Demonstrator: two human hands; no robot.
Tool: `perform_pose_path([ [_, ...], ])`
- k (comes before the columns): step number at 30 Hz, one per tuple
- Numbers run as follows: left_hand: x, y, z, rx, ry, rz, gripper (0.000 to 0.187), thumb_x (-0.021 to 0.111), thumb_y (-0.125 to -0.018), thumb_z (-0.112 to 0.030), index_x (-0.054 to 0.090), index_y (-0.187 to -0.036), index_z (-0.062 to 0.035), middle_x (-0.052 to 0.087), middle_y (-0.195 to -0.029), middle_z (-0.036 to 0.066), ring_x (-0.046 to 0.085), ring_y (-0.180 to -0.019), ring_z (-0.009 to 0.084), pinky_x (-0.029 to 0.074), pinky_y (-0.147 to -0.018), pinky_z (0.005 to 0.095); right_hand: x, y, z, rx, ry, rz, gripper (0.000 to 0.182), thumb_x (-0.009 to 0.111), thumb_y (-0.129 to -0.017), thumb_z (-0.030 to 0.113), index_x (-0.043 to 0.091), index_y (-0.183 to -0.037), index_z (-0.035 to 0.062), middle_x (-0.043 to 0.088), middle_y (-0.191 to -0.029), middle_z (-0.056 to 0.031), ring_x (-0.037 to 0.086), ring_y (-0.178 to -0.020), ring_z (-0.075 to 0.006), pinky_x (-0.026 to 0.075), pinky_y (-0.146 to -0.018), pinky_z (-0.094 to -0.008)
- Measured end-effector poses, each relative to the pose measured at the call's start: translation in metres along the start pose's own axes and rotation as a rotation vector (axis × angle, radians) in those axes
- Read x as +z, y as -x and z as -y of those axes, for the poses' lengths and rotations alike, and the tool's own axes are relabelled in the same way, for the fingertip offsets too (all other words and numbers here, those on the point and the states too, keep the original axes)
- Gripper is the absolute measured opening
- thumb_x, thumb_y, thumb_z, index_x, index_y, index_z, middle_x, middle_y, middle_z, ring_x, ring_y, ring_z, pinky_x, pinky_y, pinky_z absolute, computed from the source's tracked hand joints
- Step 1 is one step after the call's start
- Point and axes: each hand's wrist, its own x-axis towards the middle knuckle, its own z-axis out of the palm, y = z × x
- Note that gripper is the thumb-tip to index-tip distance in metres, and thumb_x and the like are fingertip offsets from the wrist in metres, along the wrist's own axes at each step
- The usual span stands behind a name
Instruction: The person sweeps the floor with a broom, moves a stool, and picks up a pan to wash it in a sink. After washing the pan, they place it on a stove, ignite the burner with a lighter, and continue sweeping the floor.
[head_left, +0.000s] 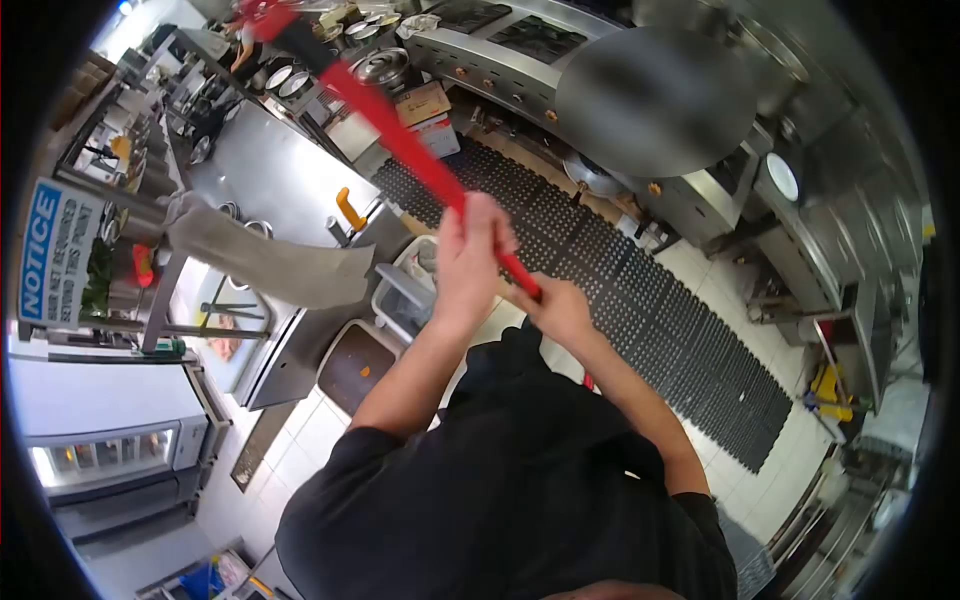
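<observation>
Both my hands grip a long red pole (400, 135) that slants from my chest toward the upper left. My left hand (470, 260) is wrapped round its middle part, and my right hand (560, 308) is closed round the lower end. Toward the far end the pole has a black section and then a red part, blurred and cut off by the frame's top edge, so its kind cannot be made out. A grey cloth (280, 265) hangs over a rail left of my hands.
A black perforated rubber mat (640, 290) covers the floor ahead. Stoves (500, 60) line the far side. A steel counter (270, 165) stands left, with a grey bin (405, 305) and a brown-lined bin (350, 365) beside it. A notice sign (60, 255) hangs far left.
</observation>
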Motion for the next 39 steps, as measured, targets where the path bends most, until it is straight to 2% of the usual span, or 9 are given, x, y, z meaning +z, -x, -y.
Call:
perform_pose_path([
  [4, -0.019, -0.075, -0.033, 0.215, 0.046, -0.394, 0.045, 0.044, -0.109, -0.045, 0.046, -0.083, -0.0093, 0.043, -0.066, 0.000, 0.045, -0.059, 0.0113, 0.039, -0.056, 0.0281, -0.017, -0.078, -0.014, -0.324, -0.293, 0.085, 0.055, 0.070, -0.091, 0.035, 0.055, -0.136, 0.0057, 0.061, -0.128, -0.0190, 0.070, -0.096, -0.0339, 0.055, -0.084, -0.0426],
  [8, -0.069, -0.149, -0.071, 0.452, -0.023, -0.573, 0.053, 0.051, -0.099, -0.063, 0.046, -0.086, -0.0113, 0.039, -0.065, -0.001, 0.035, -0.052, 0.0119, 0.032, -0.049, 0.0289, 0.001, -0.148, -0.089, -0.319, -0.113, 0.131, 0.047, 0.071, -0.092, 0.033, 0.061, -0.127, 0.0031, 0.064, -0.123, -0.0186, 0.072, -0.096, -0.0285, 0.055, -0.087, -0.0411],
  [10, -0.091, -0.180, -0.080, 0.548, -0.027, -0.729, 0.056, 0.052, -0.095, -0.068, 0.045, -0.084, -0.0128, 0.038, -0.062, -0.002, 0.035, -0.049, 0.0108, 0.030, -0.045, 0.0274, -0.023, -0.165, -0.090, -0.065, -0.242, 0.257, 0.042, 0.070, -0.092, 0.033, 0.065, -0.119, 0.0002, 0.067, -0.118, -0.0194, 0.073, -0.089, -0.0286, 0.056, -0.084, -0.0405],
  [16, -0.140, -0.253, -0.100, 0.733, -0.297, -0.978, 0.054, 0.039, -0.105, -0.060, 0.036, -0.075, -0.0153, 0.032, -0.059, -0.003, 0.030, -0.046, 0.0099, 0.030, -0.043, 0.0269, -0.040, -0.269, -0.167, -0.146, -0.205, 0.285, 0.034, 0.068, -0.093, 0.030, 0.068, -0.111, 0.0025, 0.070, -0.107, -0.0172, 0.071, -0.094, -0.0304, 0.055, -0.084, -0.0406],
  [19, -0.157, -0.292, -0.103, 0.695, -0.099, -1.170, 0.051, 0.036, -0.108, -0.053, 0.034, -0.076, -0.0138, 0.028, -0.060, -0.004, 0.025, -0.047, 0.0102, 0.026, -0.043, 0.0276, -0.043, -0.326, -0.208, -0.143, -0.237, 0.332, 0.030, 0.066, -0.093, 0.028, 0.069, -0.105, 0.0014, 0.072, -0.102, -0.0182, 0.069, -0.100, -0.0343, 0.053, -0.086, -0.0418],
  [26, -0.272, -0.353, -0.051, 0.632, -0.201, -1.358, 0.046, 0.044, -0.108, -0.047, 0.036, -0.080, -0.0116, 0.038, -0.061, 0.000, 0.038, -0.051, 0.0133, 0.042, -0.048, 0.0304, -0.075, -0.461, -0.223, -0.204, -0.029, 0.491, 0.030, 0.067, -0.093, 0.030, 0.069, -0.102, 0.0014, 0.072, -0.095, -0.0174, 0.070, -0.091, -0.0346, 0.055, -0.082, -0.0442],
  [30, -0.399, -0.340, 0.033, 0.354, -0.203, -1.178, 0.036, 0.054, -0.106, -0.034, 0.056, -0.086, -0.0043, 0.066, -0.079, 0.010, 0.066, -0.074, 0.0238, 0.059, -0.078, 0.0393, -0.071, -0.527, -0.229, -0.127, 0.129, 0.578, 0.030, 0.067, -0.093, 0.030, 0.069, -0.101, 0.0012, 0.073, -0.098, -0.0176, 0.071, -0.092, -0.0348, 0.055, -0.081, -0.0436],
  [35, -0.406, -0.373, 0.008, 0.316, -0.128, -1.052, 0.041, 0.054, -0.106, -0.033, 0.045, -0.071, -0.0134, 0.046, -0.061, 0.000, 0.046, -0.054, 0.0147, 0.043, -0.055, 0.0313, -0.021, -0.585, -0.244, 0.015, 0.106, 0.595, 0.033, 0.067, -0.093, 0.032, 0.069, -0.102, 0.0000, 0.074, -0.097, -0.0167, 0.071, -0.093, -0.0324, 0.055, -0.082, -0.0417],
  [39, -0.403, -0.398, -0.014, 0.390, -0.225, -1.131, 0.040, 0.049, -0.107, -0.030, 0.042, -0.072, -0.0135, 0.034, -0.059, -0.002, 0.034, -0.051, 0.0119, 0.033, -0.051, 0.0295, 0.027, -0.619, -0.253, 0.029, 0.128, 0.575, 0.033, 0.065, -0.096, 0.032, 0.068, -0.103, -0.0001, 0.074, -0.094, -0.0132, 0.070, -0.089, -0.0285, 0.054, -0.079, -0.0409],
])
